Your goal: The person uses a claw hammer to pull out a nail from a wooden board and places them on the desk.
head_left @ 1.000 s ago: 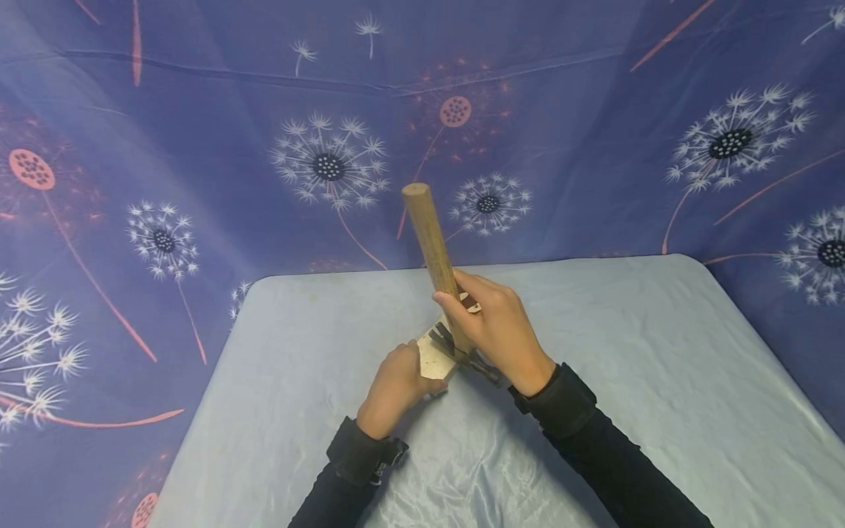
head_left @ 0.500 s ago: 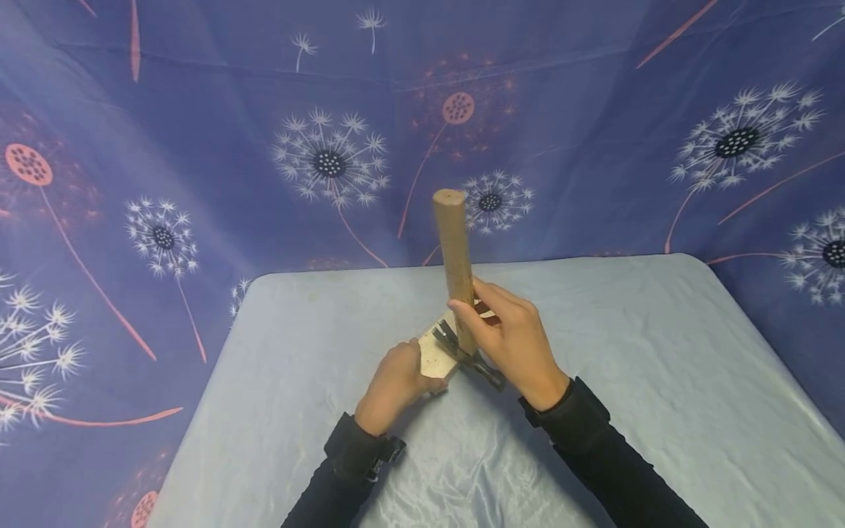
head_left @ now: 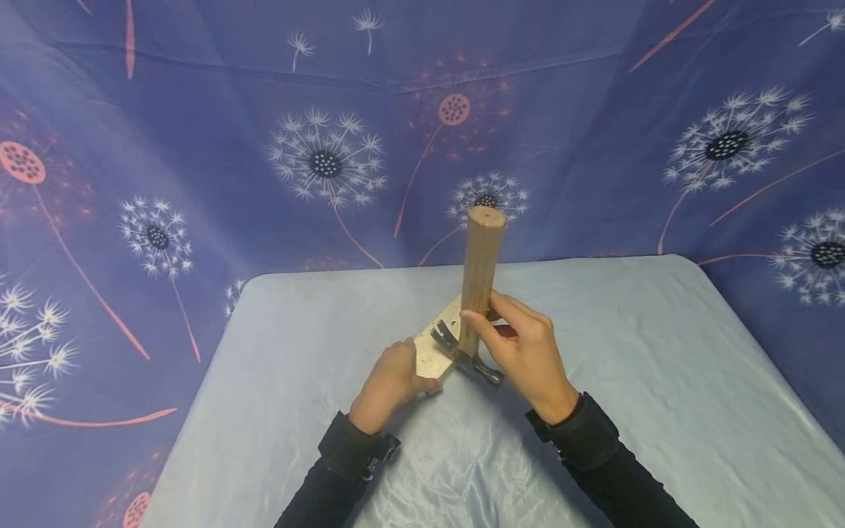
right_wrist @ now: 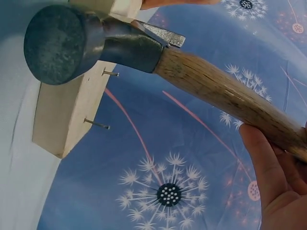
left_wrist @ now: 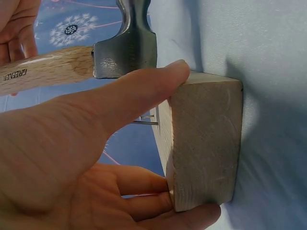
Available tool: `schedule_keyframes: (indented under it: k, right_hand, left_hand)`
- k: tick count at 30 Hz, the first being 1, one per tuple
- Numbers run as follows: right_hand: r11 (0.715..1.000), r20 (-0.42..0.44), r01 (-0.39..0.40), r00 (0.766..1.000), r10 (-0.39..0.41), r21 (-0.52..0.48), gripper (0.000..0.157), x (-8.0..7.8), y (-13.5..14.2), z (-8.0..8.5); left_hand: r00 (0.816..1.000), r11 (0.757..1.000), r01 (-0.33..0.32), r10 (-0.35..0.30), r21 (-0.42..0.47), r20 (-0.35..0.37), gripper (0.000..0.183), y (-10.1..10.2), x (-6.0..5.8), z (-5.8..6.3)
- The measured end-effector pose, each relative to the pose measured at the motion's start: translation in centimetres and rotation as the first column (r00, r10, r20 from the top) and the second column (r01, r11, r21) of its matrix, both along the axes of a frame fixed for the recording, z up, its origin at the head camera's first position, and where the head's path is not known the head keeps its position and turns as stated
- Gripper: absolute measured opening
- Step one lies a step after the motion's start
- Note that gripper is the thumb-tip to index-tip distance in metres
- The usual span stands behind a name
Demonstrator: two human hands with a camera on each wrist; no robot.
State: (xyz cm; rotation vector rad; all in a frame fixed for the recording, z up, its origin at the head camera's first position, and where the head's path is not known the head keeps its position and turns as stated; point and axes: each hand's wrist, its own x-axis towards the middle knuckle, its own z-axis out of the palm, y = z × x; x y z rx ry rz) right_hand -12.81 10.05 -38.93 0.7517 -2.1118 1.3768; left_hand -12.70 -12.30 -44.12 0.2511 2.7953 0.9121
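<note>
A pale wooden block lies slantwise on the table, and my left hand grips its near end between thumb and fingers. My right hand pinches the wooden handle of a claw hammer, which stands nearly upright. The hammer's steel head is low at the block, claw over the wood and round face out past its near right side. Two nails stick out of the block in the right wrist view, one nail longer than the other nail.
A pale blue satin cloth covers the table, with wrinkles at the front. Behind and at the sides hangs a blue-purple curtain with a dandelion print. Black bands sit around both wrists.
The hammer's handle has swung from leaning left to nearly upright, its top end moving right and down. My right hand has shifted slightly right and down; the left still grips the block.
</note>
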Motion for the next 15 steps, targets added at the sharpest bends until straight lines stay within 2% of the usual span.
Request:
schedule_keyframes:
  k: [9, 15]
  right_hand:
    - [1.000, -0.027, -0.024, 0.999, 0.024, -0.011, 0.046, 0.7, 1.5, -0.6]
    - [0.998, -0.102, -0.022, 0.995, 0.016, -0.056, 0.032, 0.9, 2.6, 0.0]
  left_hand:
    - [1.000, 1.000, 0.011, -0.011, -0.012, 0.011, 0.061, -0.1, 0.2, -0.1]
    - [1.000, 1.000, -0.008, 0.008, -0.020, 0.027, 0.068, -0.1, 0.2, 0.1]
